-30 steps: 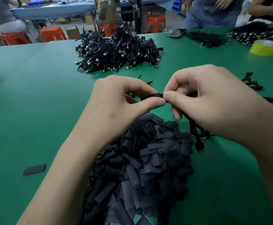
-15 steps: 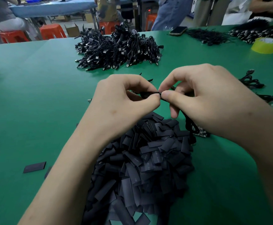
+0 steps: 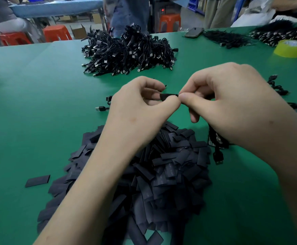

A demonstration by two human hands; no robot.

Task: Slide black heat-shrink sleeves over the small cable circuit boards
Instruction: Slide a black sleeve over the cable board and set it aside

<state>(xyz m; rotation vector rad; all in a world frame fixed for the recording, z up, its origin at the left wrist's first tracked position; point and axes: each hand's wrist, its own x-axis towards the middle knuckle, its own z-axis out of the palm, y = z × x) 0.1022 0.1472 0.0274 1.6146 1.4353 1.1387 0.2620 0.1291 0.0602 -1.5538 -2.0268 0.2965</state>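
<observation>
My left hand (image 3: 140, 110) pinches a black heat-shrink sleeve (image 3: 168, 96) between thumb and forefinger above the green table (image 3: 38, 103). My right hand (image 3: 232, 99) pinches the cable end right at the sleeve's right edge; the small board is hidden by my fingers. Both thumbs touch. The held cable (image 3: 216, 144) hangs from under my right hand, and its USB plug lies on the table. A big heap of flat black sleeves (image 3: 170, 167) sits beneath my forearms.
A large pile of black USB cables (image 3: 128, 52) lies further back. A yellow-green tape roll (image 3: 289, 48) and a phone (image 3: 193, 32) sit at the far right. One stray sleeve (image 3: 37, 181) lies at left; loose plugs (image 3: 101, 108) beside my left hand. People and orange stools stand beyond the table.
Both hands have drifted slightly right and closer together. More of the sleeve now shows in front of my left fingertips. A loose USB plug has come into view left of my left hand.
</observation>
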